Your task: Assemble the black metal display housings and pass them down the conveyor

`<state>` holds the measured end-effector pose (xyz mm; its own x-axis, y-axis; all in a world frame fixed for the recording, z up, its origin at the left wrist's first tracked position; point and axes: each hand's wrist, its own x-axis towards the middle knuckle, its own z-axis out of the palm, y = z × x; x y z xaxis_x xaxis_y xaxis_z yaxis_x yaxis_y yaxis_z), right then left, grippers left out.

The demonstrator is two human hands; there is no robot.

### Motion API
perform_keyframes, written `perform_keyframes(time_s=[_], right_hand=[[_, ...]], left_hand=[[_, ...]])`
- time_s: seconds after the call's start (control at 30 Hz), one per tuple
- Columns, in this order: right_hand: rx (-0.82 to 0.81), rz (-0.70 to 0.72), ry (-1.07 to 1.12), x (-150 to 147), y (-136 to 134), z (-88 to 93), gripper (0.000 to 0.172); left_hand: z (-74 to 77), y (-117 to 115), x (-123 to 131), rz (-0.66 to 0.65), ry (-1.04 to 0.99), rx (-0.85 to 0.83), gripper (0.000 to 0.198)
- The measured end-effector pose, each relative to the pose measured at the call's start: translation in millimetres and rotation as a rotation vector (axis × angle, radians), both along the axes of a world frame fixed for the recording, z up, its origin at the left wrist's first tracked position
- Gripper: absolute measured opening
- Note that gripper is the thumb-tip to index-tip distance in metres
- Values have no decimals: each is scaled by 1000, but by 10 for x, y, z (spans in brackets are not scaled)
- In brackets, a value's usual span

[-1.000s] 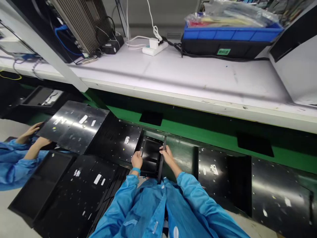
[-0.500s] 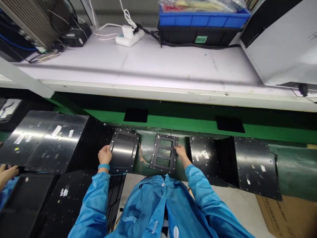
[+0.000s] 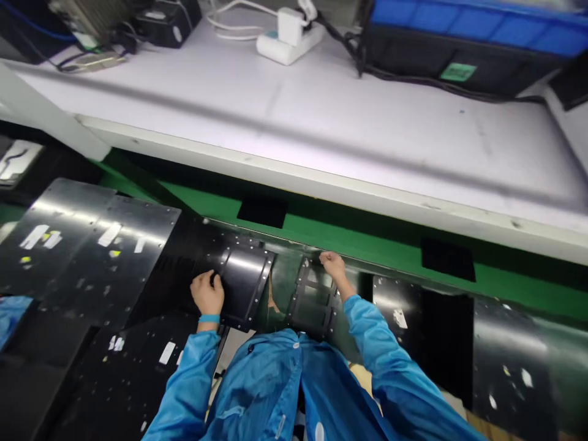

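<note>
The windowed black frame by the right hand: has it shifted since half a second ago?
Cannot tell. The camera itself swung; the frame lies beside the solid plate as before, right hand now at its far corner.

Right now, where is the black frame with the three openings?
In the head view, the black frame lies low and centre on the green belt, under the right hand, just right of the solid black plate that the left hand touches.
</note>
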<state>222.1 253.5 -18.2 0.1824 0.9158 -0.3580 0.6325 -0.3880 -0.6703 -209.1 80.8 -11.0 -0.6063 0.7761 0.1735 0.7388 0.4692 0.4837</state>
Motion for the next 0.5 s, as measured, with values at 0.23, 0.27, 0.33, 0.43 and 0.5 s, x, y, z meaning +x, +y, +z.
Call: perform_keyframes(time_s=[0.23,0.27,0.33,0.43,0.5], right_hand=[[157,735,-350,-1763,1755,263,101],[138,795,-392,-1983,1917,285,113],[71,861,-470,-2322,2157,296,132],[5,877,-556,-2564,2378,251,142],[10,832,-604,-2599,2476,217,135]], left_hand=[[-44,-199,574,-149,-89,-81,53],[-49,-208,593,-150,-101,-86,53],[-59,-217,587,-154,-118,-89,54],[-73,-219,536,-152,-147,-78,52],[-76,-220,506,-153,-173,-64,51]])
